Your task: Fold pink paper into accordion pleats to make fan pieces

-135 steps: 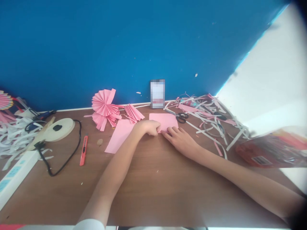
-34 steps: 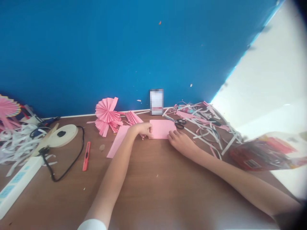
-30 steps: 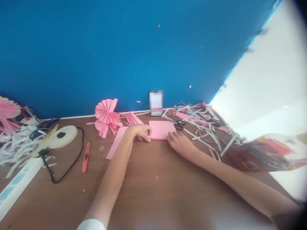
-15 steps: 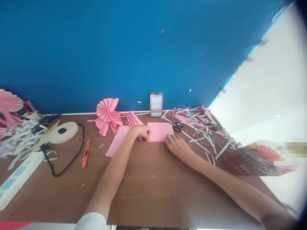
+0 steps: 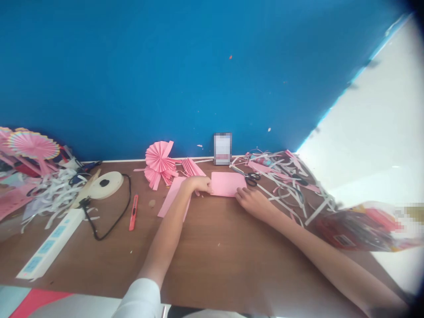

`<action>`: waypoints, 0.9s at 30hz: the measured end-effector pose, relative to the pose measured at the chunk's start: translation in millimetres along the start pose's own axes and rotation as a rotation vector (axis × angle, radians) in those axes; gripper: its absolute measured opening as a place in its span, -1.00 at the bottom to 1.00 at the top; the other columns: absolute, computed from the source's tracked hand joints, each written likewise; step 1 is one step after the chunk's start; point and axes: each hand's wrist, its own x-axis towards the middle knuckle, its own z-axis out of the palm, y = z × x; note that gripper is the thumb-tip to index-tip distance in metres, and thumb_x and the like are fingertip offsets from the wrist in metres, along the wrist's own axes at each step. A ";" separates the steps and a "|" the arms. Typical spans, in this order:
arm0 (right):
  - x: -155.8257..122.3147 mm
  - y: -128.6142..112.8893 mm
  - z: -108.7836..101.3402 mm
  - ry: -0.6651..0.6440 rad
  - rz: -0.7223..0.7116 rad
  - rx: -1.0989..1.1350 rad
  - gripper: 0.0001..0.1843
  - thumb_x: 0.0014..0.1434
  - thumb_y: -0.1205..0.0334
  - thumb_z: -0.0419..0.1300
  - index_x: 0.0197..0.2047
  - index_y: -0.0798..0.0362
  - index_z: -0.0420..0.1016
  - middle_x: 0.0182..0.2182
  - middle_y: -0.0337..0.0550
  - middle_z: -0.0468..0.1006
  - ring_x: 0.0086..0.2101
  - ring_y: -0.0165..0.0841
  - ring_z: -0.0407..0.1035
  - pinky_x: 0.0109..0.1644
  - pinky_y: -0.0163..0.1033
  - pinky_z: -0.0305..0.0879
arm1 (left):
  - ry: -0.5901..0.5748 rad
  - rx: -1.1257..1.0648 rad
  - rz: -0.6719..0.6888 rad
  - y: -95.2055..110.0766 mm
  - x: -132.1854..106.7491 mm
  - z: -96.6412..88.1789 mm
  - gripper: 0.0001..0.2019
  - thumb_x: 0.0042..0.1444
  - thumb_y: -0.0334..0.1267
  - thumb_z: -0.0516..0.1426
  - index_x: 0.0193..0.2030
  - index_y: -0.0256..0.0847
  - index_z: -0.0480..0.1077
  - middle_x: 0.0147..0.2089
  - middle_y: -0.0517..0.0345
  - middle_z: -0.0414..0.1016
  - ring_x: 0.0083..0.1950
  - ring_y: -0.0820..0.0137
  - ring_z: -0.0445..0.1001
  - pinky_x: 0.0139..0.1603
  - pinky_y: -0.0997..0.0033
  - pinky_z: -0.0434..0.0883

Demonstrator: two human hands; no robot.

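Observation:
A pink rectangle of paper (image 5: 228,183) lies on the brown table between my hands. My left hand (image 5: 200,183) is closed at its left edge, fingers curled onto the paper. At the lower right corner my right hand (image 5: 249,198) pinches the near edge with bent fingers. Under my left forearm lies another pink sheet (image 5: 170,201). Just behind my left hand is a pleated pink paper (image 5: 191,167). A folded pink paper fan (image 5: 160,159) stands further left. Black-handled scissors (image 5: 252,178) lie right beside the paper.
A phone (image 5: 222,149) leans on the blue wall. Paper scraps (image 5: 291,172) spread at the right near a plastic bag (image 5: 357,229). To the left lie a red cutter (image 5: 133,213), a tape roll (image 5: 109,184), a power strip (image 5: 49,247) with a black cord, and more scraps.
The view has turned slightly left, so everything sits further right in the picture. Both hands stay at the pink paper's edges, with little other movement.

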 end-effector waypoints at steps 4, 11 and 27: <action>1.3 6.7 -2.4 0.056 0.023 0.109 -0.79 0.27 0.39 -0.04 -0.31 0.15 0.39 -0.35 -0.07 0.43 -0.39 -0.38 0.25 -0.38 -0.27 -0.07 | 0.103 -0.031 0.056 -0.2 -21.6 -6.6 -0.54 0.13 0.18 0.00 -0.38 -0.24 0.36 -0.44 0.13 0.48 -0.50 0.48 0.45 -0.49 0.55 0.36; 2.1 12.0 -3.7 0.267 0.220 0.155 -0.73 0.29 0.27 -0.02 -0.40 0.11 0.39 -0.42 -0.18 0.44 -0.42 -0.44 0.27 -0.38 -0.26 -0.09 | 0.074 0.020 0.052 11.3 -16.2 11.0 -0.41 0.00 0.30 0.06 -0.12 -0.22 0.36 -0.27 0.08 0.55 -0.36 0.39 0.51 -0.35 0.47 0.37; -1.8 -6.7 23.5 0.690 0.117 0.137 -0.79 0.24 0.38 0.09 -0.08 0.09 0.45 -0.22 -0.07 0.57 -0.26 -0.35 0.42 -0.16 -0.27 0.30 | 1.299 -0.926 0.498 52.7 14.1 131.2 -0.34 0.25 -0.10 0.06 0.38 0.00 -0.21 0.45 -0.08 -0.20 0.38 0.24 0.09 0.23 0.27 0.31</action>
